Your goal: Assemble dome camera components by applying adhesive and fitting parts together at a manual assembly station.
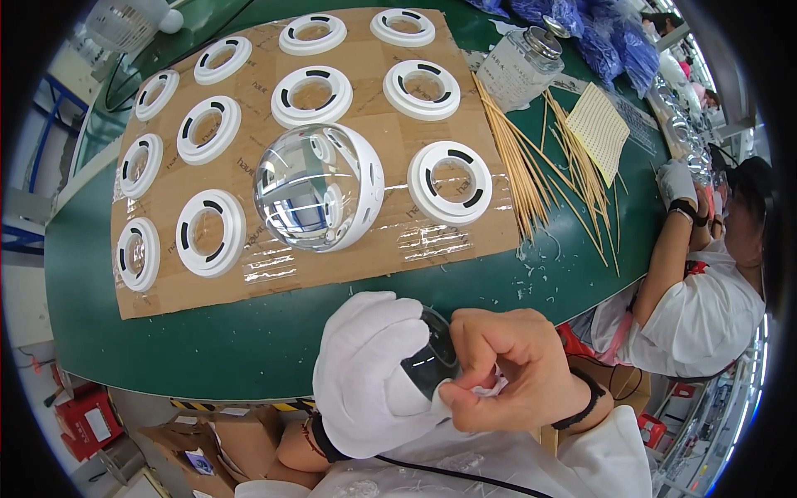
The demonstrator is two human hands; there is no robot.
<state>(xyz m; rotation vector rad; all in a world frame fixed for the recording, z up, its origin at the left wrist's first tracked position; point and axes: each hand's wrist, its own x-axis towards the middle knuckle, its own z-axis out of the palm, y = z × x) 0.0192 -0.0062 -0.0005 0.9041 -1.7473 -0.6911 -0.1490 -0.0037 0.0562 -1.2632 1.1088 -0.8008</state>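
My left hand [361,373], in a white glove, grips a dark, glossy round glass-like piece [432,357] close to my body, in front of the table edge. My bare right hand [519,365] is closed at that piece's right edge. Thumb and fingers pinch a scrap of white cloth [491,383] there; part of it is hidden by the fingers. Beyond my hands, a clear dome [300,189] with a white base [365,187] lies tilted on a cardboard sheet [332,270]. Around it sit several white rings [450,183] with black arc-shaped strips.
Thin wooden sticks [519,166] lie beside the cardboard, with a dotted yellow sheet [599,129] near them. A glass jar [521,68] with a metal top stands behind. Blue plastic bags [623,46] are heaped at the far right. A co-worker [697,290] sits at the right.
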